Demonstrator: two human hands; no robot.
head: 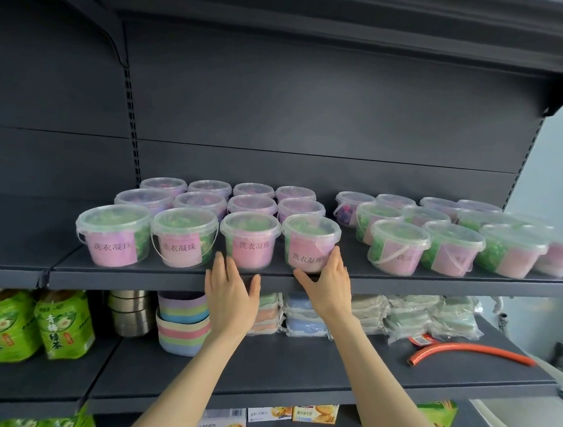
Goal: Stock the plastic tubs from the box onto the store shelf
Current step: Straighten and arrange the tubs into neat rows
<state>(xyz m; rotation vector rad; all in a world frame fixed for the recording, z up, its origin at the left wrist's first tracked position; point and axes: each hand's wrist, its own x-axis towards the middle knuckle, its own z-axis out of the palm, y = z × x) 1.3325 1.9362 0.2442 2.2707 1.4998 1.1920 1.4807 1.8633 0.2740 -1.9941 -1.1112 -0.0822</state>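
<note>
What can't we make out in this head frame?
- Source box: not in the head view at all.
- Back-row tubs: contents hidden by the tubs in front.
- Rightmost tubs: blurred by wide-angle edge.
- Right hand grip on front tub: palm-side contact hidden by the hand.

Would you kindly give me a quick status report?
Left hand open, off the tubs. Right hand cupping front tub, grip loose. Shelf nearly full; nothing in the way.

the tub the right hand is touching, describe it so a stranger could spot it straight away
On the dark shelf holding the clear lidded tubs, take the left block and its front row of four. The tub is at that row's right end, beside the gap. Its pink label sits tilted, and the right hand cups its base.
</note>
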